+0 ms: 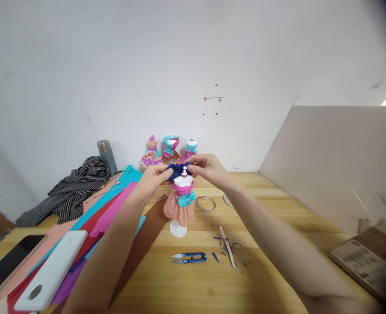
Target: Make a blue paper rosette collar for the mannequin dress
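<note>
A piece of pleated dark blue crepe paper (176,171) is stretched between my two hands, just behind the neck of a small white dress form (181,179). My left hand (154,176) pinches its left end. At the other end, my right hand (207,168) pinches it between thumb and fingers. The dress form stands upright on a round white base (178,229). It wears a pink band (182,188), a peach crepe-paper skirt (176,208) and a turquoise paper rosette (186,199) at the waist.
Blue thread snips (189,257), a white strip (227,247) and blue scraps lie in front. Three dressed forms (168,150) stand by the wall. Coloured paper sheets (114,198), a phone (11,261), a white device (52,270), striped cloth (78,187) and a flask (107,156) are left; a cardboard box (366,257) is right.
</note>
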A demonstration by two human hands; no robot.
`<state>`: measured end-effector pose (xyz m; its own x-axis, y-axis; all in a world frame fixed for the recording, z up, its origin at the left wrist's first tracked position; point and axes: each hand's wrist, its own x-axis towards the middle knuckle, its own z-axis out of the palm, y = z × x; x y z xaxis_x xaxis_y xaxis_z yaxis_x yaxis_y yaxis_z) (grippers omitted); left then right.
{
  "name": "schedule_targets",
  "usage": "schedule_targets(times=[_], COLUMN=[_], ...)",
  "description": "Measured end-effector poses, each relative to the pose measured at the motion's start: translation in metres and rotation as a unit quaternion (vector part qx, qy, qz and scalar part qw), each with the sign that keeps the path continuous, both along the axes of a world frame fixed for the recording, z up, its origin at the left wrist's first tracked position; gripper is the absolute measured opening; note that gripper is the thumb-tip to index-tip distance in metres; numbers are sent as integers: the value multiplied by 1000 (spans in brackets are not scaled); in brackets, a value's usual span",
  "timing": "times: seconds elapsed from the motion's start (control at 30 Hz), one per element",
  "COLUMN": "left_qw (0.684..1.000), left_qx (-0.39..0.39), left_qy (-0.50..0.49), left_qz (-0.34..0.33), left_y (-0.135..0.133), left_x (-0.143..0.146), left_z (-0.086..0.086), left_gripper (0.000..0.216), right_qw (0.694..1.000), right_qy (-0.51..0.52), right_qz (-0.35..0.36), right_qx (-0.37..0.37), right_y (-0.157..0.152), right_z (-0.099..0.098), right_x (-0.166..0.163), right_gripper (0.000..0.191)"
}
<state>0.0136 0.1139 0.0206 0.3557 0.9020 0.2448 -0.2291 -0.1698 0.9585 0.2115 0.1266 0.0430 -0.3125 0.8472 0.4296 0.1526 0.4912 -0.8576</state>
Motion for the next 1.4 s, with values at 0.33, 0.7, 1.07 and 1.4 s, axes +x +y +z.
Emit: schedule_targets(times=[0.33, 0.7, 1.07, 1.4], left_qw=[992, 998, 998, 999], left_qx=[4, 51, 33, 7], left_qy=[-85, -48, -40, -37], left_qz=[93, 2, -45, 36], left_y=[16, -62, -94, -103], left_x=[-10, -11, 14, 34], left_z=[14, 41, 30, 20], left_gripper=[34, 24, 41, 20], right_qw=[986, 976, 974, 971], right_qy=[82, 81, 226, 229], right_qz=[-124, -113, -26, 10], right_qx=[69, 165, -16, -65], right_y=[3, -95, -109, -116], right_z=[-2, 2, -27, -42], right_x=[8, -10, -20, -29], right_gripper=[35, 36, 22, 35])
